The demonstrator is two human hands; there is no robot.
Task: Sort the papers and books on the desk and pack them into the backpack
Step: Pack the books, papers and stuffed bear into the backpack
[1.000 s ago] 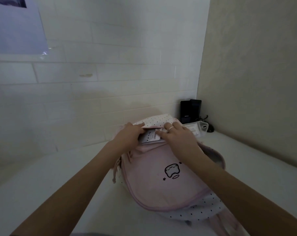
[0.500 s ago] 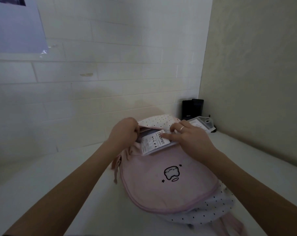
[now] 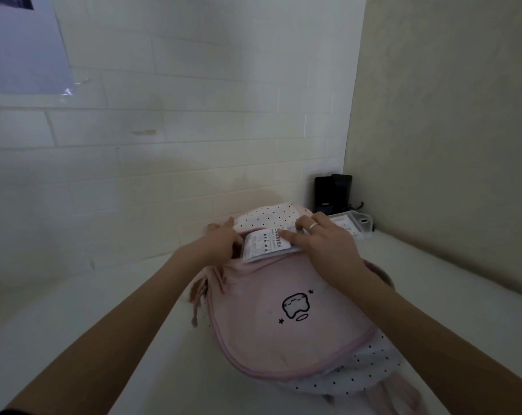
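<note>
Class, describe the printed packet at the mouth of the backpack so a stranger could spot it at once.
Find the pink backpack lying on the white desk. At its open top, between the left hand and right hand, sits a flat white packet. Unlike the dotted fabric behind it, it bears black printed text.

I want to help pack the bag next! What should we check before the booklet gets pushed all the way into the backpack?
1. Backpack lying flat on the desk: ok.
2. Opening at the top held apart by the left hand: ok.
3. Booklet lined up with the opening, right hand pressing on it: ok, though it sits a bit slanted.
4. Booklet fully inside: not ok, part sticks out.
5. Room left inside the bag: cannot tell, the inside is hidden.
6. Plastic box behind the bag out of the way: ok.
</note>
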